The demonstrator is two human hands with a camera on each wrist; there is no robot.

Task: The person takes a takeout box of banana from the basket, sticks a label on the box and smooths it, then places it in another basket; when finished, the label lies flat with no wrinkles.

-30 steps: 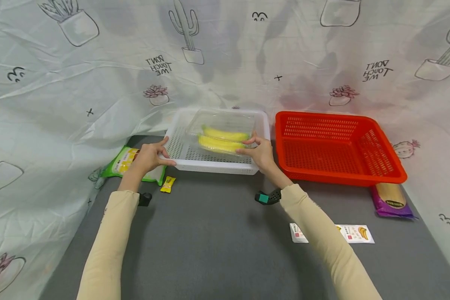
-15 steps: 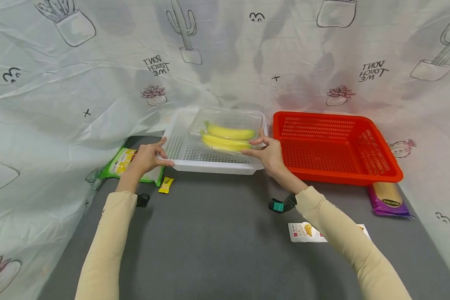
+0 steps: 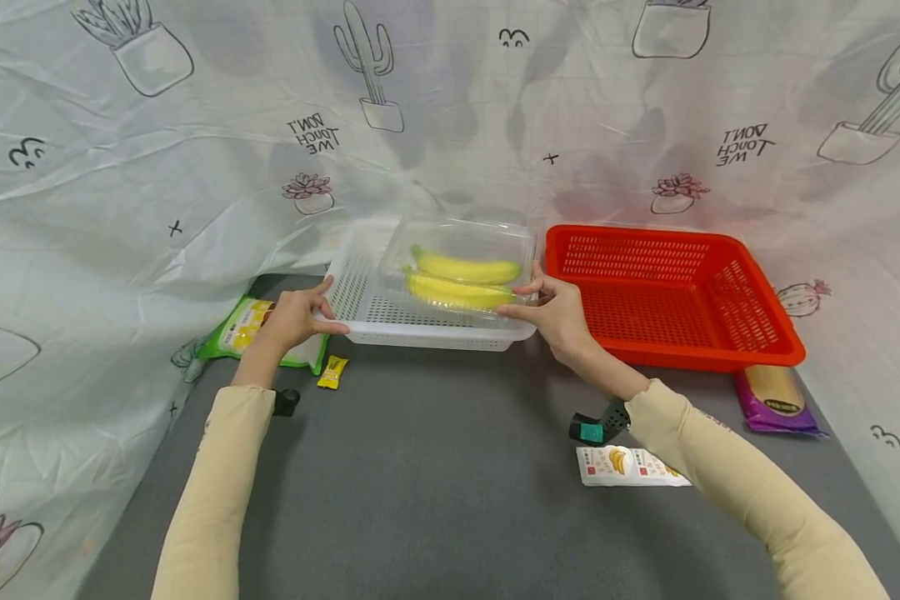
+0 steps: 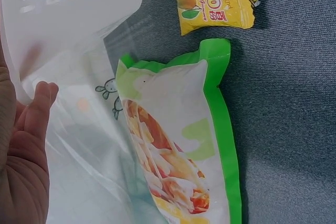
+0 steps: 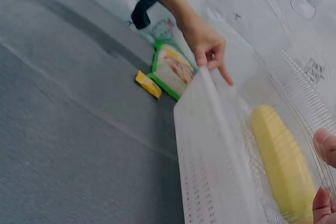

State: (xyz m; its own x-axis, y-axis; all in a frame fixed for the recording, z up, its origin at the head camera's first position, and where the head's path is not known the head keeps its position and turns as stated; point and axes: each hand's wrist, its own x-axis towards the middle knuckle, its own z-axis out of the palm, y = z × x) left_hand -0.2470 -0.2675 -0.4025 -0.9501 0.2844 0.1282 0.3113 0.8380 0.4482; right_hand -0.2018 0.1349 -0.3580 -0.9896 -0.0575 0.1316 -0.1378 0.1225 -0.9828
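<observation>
Two bananas; right hand partly hides clear box.

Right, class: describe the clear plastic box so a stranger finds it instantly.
Left of the red plastic basket is a white perforated plastic basket. Over its right part, pinched by the person's right hand, is the rectangular box. Unlike both baskets, it is transparent, showing two yellow bananas inside.
</observation>
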